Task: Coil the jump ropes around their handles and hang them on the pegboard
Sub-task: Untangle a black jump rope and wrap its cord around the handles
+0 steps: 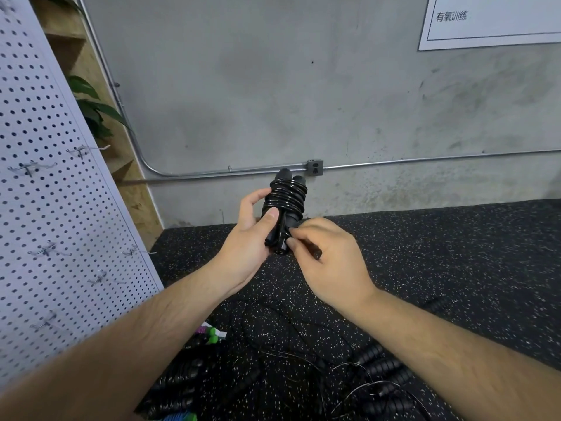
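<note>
Our left hand (249,238) round the coiled rope (287,199), right hand (328,256) in a pinch on it; sign (491,19) "有氧训练".

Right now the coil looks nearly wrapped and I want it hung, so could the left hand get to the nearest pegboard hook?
Probably yes: nothing stands between the left hand and that hook on the pegboard, though the hand grips the coiled jump rope.

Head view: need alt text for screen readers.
The left hand grips a black jump rope coiled around its paired handles; the right hand pinches the rope at the bundle's lower end. A white pegboard with hooks stands at left; more ropes lie on the floor.
</note>
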Tool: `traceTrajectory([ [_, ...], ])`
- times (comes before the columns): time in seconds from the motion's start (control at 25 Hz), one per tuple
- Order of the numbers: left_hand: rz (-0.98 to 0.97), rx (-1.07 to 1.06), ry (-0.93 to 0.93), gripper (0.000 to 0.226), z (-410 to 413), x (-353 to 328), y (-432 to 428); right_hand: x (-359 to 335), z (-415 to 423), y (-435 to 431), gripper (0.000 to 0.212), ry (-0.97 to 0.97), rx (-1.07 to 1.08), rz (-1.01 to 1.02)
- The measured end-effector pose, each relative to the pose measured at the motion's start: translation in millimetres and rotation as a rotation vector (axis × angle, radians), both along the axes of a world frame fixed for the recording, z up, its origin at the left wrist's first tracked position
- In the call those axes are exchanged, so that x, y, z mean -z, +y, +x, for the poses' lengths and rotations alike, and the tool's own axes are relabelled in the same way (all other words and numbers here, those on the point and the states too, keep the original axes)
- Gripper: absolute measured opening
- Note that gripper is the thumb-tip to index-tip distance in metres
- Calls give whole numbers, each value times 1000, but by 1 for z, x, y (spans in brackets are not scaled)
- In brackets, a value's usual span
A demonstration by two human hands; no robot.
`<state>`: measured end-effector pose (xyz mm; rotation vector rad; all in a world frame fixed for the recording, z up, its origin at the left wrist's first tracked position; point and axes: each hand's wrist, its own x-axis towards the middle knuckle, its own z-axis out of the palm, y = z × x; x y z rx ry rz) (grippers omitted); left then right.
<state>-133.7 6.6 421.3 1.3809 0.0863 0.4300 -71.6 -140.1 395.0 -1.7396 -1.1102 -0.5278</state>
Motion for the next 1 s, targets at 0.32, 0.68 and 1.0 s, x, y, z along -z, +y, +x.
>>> traceTrajectory([
  [0.32, 53, -13, 8, 39, 4, -3, 0, -15, 3, 0, 10, 307, -10, -58],
  [0.68, 47, 25, 37, 65, 4, -7, -5, -13, -3, -2, 10, 113, 83, -116],
  [1.0, 27, 140, 27, 79, 3, -8, -1, -10, 0, -3, 5, 284, -8, 103],
])
